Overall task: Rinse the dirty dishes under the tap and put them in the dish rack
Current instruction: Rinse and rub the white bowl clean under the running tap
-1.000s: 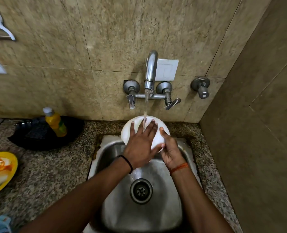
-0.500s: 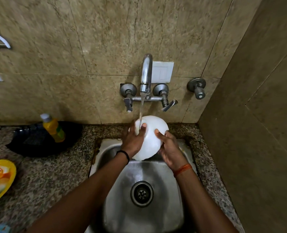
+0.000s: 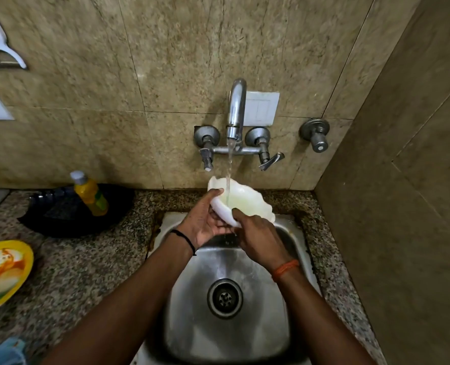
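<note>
A white bowl [image 3: 241, 200] is held over the back of the steel sink [image 3: 247, 325], its hollow facing up. Water from the wall tap [image 3: 235, 111] runs straight into it. My left hand [image 3: 204, 222] cups the bowl from below on its left side, thumb over the rim. My right hand [image 3: 256, 235] grips the near rim, thumb inside the bowl. A yellow plate [image 3: 4, 272] smeared with food lies on the counter at the far left.
A black dish rack [image 3: 60, 212] stands on the granite counter left of the sink, with a yellow soap bottle [image 3: 89, 193] in front of it. A tiled side wall closes in on the right. A blue cloth [image 3: 5, 353] shows at the bottom left.
The bowl has been turned over from bottom-up to hollow-up under the stream. Both hands shifted their hold, and my left hand moved from on top to underneath.
</note>
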Tool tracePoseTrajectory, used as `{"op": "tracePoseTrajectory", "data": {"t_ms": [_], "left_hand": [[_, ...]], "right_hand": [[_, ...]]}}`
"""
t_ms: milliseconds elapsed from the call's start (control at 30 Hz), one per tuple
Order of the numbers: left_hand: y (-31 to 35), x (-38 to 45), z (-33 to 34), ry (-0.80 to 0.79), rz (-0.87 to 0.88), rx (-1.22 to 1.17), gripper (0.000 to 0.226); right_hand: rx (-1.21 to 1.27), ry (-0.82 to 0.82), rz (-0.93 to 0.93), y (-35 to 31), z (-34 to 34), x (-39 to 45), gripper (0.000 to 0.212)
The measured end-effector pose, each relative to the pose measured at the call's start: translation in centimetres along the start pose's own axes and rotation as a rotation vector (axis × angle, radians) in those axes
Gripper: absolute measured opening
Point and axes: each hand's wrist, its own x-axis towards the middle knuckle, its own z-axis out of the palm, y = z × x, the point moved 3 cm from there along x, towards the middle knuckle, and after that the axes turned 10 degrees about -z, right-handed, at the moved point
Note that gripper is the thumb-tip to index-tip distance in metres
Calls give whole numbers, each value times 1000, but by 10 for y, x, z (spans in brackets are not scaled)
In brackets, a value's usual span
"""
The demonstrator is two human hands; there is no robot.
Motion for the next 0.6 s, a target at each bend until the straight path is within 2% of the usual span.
{"op": "tracePoseTrajectory", "data": {"t_ms": [67,133,200,267,333,400,500,600], "left_hand": [[-6,1,-1,25,-6,-66,27],[-10,1,-2,53,-10,-89,25],[-12,1,-6,55,-1,-95,33],[-13,3,-12,57,29,-111,42],[-13,3,-18,60,64,-139,45],[-13,1,-21,74,87,-139,41],[-13,-1,-24,81,116,-127,36],[-15,-1,-31,116,117,-95,33]], "right_hand": [[-47,1,-70,-6,-1,-3,49],[159,53,-41,-4,-3,-2,43],[666,92,91,6,2,3,39],[1169,205,264,16,5,11,40],[1562,286,427,22,10,19,38],[1853,257,508,19,12,26,38],[2041,232,567,10,14,40,35],[2037,324,628,3,16,58,31]]}}
